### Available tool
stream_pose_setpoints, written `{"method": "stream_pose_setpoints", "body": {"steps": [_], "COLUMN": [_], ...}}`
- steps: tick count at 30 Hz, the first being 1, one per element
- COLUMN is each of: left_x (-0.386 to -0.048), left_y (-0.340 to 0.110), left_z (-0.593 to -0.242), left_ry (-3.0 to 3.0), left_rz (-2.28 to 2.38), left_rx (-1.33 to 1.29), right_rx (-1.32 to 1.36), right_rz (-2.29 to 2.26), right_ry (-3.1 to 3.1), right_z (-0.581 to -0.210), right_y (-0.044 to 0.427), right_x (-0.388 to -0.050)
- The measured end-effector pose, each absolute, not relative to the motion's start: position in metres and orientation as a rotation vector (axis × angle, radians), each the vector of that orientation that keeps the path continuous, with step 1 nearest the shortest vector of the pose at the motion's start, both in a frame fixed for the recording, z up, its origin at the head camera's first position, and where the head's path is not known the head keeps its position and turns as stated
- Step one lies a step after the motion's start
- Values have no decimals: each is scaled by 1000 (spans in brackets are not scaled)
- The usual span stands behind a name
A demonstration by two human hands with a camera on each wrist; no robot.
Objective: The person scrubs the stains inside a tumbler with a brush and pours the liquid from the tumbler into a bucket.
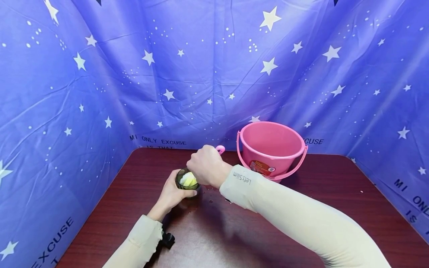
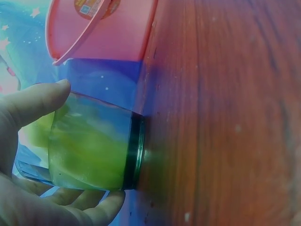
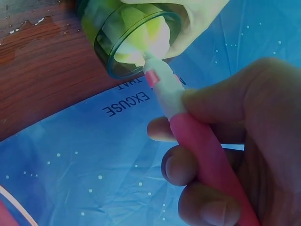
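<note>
My left hand [image 1: 171, 194] is gripping the green cup [image 2: 89, 146] on the counter [image 1: 194, 242] by its probably slippery, fragile sides; my right hand [image 1: 207, 165] is holding the likely light, stiff tool [image 3: 168, 96] sensibly by its pink handle [image 3: 200, 146].

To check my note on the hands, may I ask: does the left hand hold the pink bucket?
No, the left hand holds the tinted cup, while the pink bucket stands apart on the table.
</note>
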State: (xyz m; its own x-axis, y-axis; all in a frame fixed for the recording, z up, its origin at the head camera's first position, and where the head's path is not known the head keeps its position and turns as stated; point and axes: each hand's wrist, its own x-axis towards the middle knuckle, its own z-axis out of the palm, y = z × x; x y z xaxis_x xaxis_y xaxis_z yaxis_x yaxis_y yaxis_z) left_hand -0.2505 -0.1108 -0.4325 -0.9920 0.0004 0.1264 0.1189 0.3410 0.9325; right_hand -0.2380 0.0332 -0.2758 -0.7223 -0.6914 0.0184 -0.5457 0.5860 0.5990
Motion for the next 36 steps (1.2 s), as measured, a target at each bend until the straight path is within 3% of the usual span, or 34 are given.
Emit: {"method": "stream_pose_setpoints", "body": {"steps": [22, 36], "left_x": [-250, -249], "left_y": [-110, -110], "left_z": [-432, -431], "left_ry": [-2487, -2504], "left_rz": [-1720, -1713], "left_rx": [-118, -110], "right_rx": [922, 1013], "right_rz": [-829, -820], "right_ry": [-2681, -2675], "right_z": [-278, -273], "right_y": [34, 32], "right_x": [-250, -241]}}
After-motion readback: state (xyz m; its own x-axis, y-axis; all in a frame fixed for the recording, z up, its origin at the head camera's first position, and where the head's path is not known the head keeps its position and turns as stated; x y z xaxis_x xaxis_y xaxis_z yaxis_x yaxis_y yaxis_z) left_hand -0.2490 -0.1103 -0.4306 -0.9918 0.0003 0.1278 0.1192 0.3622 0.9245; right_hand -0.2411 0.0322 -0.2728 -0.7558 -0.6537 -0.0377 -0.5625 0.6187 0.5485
